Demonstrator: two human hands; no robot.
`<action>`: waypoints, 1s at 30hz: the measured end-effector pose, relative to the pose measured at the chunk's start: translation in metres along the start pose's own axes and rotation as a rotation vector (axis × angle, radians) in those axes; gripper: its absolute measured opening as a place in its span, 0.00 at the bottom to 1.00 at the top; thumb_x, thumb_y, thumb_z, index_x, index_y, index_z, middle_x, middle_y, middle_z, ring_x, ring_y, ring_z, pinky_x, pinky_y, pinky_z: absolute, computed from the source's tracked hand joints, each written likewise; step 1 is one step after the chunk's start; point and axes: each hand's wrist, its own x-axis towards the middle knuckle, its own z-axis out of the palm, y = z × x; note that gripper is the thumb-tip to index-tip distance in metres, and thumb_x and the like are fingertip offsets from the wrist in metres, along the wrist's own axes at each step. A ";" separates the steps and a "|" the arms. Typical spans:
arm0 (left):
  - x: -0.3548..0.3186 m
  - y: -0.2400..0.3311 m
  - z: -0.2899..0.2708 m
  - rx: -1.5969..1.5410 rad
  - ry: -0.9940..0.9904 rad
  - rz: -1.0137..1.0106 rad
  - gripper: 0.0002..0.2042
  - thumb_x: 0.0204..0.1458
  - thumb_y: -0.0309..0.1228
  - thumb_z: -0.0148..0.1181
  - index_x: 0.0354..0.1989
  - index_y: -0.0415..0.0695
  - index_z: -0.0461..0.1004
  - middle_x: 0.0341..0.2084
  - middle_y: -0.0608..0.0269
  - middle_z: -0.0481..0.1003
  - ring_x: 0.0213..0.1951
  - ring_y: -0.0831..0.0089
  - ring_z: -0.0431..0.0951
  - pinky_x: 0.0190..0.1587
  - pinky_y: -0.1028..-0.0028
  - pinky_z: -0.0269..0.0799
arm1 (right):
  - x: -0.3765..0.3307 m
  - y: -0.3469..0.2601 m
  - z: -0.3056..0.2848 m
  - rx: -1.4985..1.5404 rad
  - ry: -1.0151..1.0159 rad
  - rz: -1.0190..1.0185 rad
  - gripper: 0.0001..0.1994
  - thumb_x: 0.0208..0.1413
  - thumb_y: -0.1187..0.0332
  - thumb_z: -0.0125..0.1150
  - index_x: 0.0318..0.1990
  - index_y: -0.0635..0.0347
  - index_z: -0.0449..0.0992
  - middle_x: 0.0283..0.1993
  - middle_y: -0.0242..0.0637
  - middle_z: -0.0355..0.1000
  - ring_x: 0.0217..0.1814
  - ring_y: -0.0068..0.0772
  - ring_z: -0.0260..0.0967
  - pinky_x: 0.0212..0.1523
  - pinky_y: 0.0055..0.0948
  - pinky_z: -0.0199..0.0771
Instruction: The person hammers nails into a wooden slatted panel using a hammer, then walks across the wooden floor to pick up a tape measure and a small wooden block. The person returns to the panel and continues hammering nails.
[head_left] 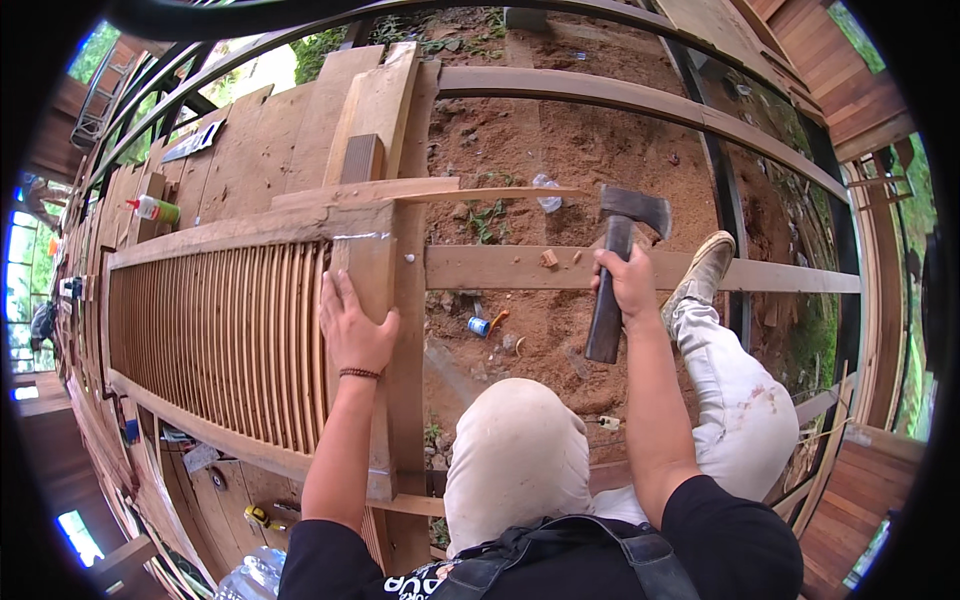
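Note:
My right hand [630, 285] is closed around the dark handle of a hatchet [606, 325]. The steel head points away from me, just past the tip of a thin wooden strip [500, 193]. That strip sticks out from the far corner of a slatted wooden panel [375, 225]. On the panel's right end board, beside the last slats, my left hand [357, 335] lies flat with its fingers apart. The panel's many narrow slats run side by side between two long rails, and its end rests on a wooden beam [408, 340].
Open joists [560, 268] span reddish soil below, where a blue can [478, 326] and a clear plastic scrap lie. Wood chips [548, 259] sit on the joist. Planks at left carry a glue bottle [155, 209]; a yellow tape measure [262, 518] lies near lower left. My foot [708, 262] rests by the joist.

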 end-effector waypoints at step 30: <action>0.004 -0.004 0.004 -0.008 0.033 0.045 0.48 0.43 0.43 0.69 0.72 0.35 0.54 0.71 0.38 0.51 0.72 0.46 0.52 0.72 0.56 0.49 | 0.012 -0.017 -0.004 0.081 -0.011 0.088 0.10 0.57 0.72 0.61 0.41 0.61 0.65 0.27 0.34 0.69 0.19 0.24 0.69 0.18 0.26 0.73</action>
